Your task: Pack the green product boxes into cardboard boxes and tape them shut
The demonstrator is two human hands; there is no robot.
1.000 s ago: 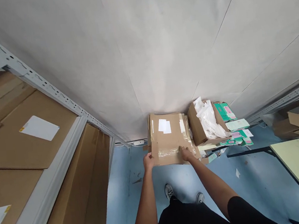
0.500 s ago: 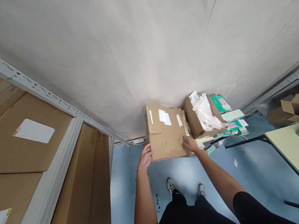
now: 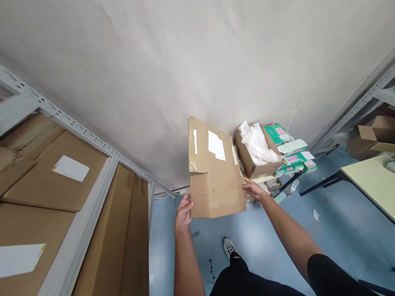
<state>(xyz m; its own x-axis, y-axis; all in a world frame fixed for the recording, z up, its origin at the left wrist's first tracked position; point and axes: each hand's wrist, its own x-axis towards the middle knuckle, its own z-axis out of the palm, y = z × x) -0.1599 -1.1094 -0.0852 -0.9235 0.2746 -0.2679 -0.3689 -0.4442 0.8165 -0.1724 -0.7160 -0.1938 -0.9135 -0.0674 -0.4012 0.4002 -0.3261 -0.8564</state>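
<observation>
Both hands clamp a flattened cardboard box (image 3: 213, 170), left hand (image 3: 183, 213) and right hand (image 3: 253, 190) on its 2 lower side edges, held above the floor (image 3: 251, 230). Looks light, stiffish, bendy; the taped patches are probably slick.

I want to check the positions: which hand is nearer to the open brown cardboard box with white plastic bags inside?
Right. The right hand is just below that open box; the left hand is across the flattened carton.

Matt brown cardboard box (image 3: 214, 174) with glossy clear tape, white paper labels
</observation>
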